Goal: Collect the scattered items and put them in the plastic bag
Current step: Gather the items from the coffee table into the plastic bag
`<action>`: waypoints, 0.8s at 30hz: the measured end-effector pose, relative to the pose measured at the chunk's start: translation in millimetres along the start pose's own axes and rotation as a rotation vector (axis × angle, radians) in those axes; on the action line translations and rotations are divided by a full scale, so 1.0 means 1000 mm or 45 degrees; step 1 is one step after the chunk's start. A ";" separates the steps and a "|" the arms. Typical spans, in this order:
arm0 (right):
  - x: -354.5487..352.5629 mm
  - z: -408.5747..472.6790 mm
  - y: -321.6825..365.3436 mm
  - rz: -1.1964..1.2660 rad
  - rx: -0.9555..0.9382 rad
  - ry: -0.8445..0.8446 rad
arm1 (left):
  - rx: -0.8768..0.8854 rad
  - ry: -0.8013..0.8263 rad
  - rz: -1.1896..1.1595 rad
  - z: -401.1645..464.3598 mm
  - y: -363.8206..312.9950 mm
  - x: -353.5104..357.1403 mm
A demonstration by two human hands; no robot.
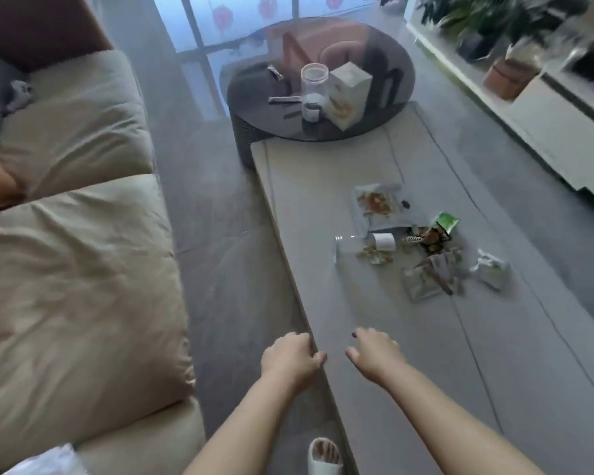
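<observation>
Hands [333, 358] empty; blurred litter [422, 248]

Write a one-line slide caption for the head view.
Both hands, left and right, reach empty over the long table toward scattered snack wrappers.

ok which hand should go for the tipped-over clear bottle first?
Right, probably. The right hand is already over the grey table, on a straight line to the bottle. The left hand sits at the table's sofa-side edge.

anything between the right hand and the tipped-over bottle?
No: head view shows only bare table between right hand and bottle; wrappers lie farther right.
</observation>
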State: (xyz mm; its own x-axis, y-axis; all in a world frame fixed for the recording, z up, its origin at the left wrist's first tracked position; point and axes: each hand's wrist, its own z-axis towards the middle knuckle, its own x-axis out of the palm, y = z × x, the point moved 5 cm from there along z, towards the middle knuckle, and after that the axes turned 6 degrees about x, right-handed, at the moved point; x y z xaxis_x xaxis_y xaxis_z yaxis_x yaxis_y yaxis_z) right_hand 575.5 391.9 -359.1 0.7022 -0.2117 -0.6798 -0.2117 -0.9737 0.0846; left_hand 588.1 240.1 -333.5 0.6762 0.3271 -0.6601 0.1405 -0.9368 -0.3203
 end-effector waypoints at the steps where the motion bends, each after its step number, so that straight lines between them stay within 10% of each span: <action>1: -0.006 0.008 -0.010 0.020 0.021 -0.005 | 0.017 0.003 0.016 0.010 -0.012 -0.002; 24: -0.055 0.152 -0.167 0.368 0.469 -0.033 | 0.507 0.196 0.448 0.231 -0.178 0.008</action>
State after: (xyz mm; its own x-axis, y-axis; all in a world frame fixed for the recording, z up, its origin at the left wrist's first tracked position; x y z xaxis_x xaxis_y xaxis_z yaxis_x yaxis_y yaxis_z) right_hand 469.0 579.3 -446.2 0.5624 -0.4630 -0.6851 -0.6267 -0.7792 0.0120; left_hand 401.8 437.9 -438.9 0.7353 -0.0470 -0.6761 -0.3770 -0.8573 -0.3505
